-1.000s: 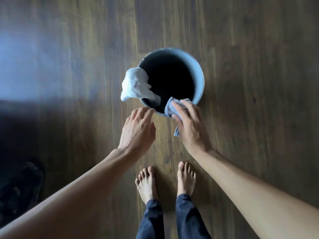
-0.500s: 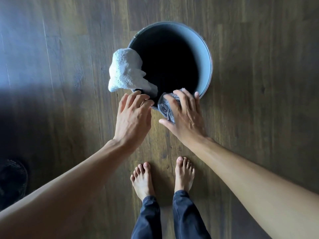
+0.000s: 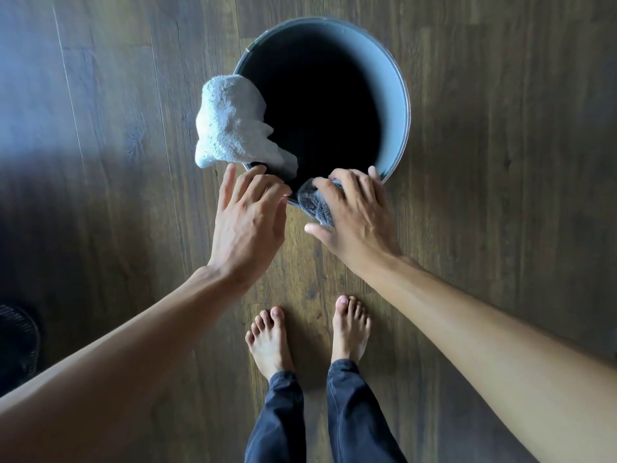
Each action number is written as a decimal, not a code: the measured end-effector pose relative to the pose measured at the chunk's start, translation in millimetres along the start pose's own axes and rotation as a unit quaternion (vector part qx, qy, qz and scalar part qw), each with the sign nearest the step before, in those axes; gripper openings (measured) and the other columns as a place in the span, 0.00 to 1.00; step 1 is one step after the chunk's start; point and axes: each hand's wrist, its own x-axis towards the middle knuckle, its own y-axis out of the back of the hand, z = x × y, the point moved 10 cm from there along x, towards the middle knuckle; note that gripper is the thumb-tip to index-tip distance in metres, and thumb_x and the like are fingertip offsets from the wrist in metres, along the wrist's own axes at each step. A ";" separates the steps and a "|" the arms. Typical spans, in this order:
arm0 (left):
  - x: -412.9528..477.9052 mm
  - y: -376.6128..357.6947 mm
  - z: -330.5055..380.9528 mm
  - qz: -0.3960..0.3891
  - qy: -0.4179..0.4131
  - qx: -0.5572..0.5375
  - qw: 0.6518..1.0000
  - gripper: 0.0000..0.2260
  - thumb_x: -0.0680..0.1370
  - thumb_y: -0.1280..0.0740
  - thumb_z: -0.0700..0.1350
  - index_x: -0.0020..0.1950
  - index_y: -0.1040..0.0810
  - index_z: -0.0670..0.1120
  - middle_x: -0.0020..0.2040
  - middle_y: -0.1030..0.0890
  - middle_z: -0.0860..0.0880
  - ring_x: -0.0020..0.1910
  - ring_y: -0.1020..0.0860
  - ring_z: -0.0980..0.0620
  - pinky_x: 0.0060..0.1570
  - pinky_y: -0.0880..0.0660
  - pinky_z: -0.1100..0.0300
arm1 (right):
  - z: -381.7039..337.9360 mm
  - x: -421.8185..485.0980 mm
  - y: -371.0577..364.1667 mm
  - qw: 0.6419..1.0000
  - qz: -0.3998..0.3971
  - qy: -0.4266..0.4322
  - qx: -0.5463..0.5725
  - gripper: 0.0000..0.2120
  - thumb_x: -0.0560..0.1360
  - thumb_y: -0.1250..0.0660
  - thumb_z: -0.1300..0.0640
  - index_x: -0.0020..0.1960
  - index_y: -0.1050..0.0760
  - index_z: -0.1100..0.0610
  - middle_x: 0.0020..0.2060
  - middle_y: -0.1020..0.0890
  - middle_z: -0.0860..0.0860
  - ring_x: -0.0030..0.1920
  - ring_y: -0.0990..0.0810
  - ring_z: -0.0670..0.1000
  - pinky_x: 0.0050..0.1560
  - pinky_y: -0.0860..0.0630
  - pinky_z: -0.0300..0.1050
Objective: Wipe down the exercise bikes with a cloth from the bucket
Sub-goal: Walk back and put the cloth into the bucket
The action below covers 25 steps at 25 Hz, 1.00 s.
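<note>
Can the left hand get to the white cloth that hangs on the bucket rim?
Probably yes: the left hand is open, its fingertips just below the white cloth draped over the bucket rim, with nothing between them.

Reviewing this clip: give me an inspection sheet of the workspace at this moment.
Surface: dark wooden floor, plank joints visible.
Job's things: bucket stands on the floor, its inside too dark to read; white cloth draped over its left rim; grey cloth on the near rim; no bike in view.
Clutter: nothing seen.
Hands: left hand open, reaching to the rim just below the white cloth; right hand has its fingers curled over the grey cloth.
Cables: nothing seen.
Surroundings: bare feet, trouser legs; dark grilled object at the left edge, unclear.
</note>
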 end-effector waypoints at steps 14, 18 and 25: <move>0.4 -2.3 -0.3 -0.045 0.000 0.000 0.999 0.11 0.79 0.36 0.39 0.60 0.20 0.44 0.59 0.19 0.48 0.71 0.30 0.45 0.77 0.52 0.45 | 5.9 15.4 15.3 0.984 -0.153 0.007 0.093 0.30 0.73 0.25 0.56 0.73 0.29 0.51 0.65 0.22 0.49 0.68 0.28 0.52 0.68 0.43 0.40; 0.1 -4.0 0.7 -0.055 0.000 0.003 0.999 0.12 0.79 0.36 0.39 0.62 0.20 0.44 0.62 0.19 0.47 0.72 0.31 0.45 0.77 0.52 0.45 | 6.3 14.8 13.9 0.986 -0.145 0.001 0.080 0.28 0.74 0.25 0.56 0.72 0.28 0.50 0.62 0.20 0.49 0.64 0.27 0.53 0.64 0.40 0.41; -0.2 7.2 5.8 -0.065 0.007 0.002 0.998 0.15 0.79 0.35 0.39 0.65 0.22 0.43 0.64 0.21 0.46 0.68 0.28 0.45 0.69 0.34 0.51 | 6.6 11.3 17.7 0.980 -0.157 -0.017 0.118 0.36 0.71 0.23 0.58 0.75 0.32 0.52 0.70 0.27 0.49 0.70 0.32 0.53 0.75 0.49 0.44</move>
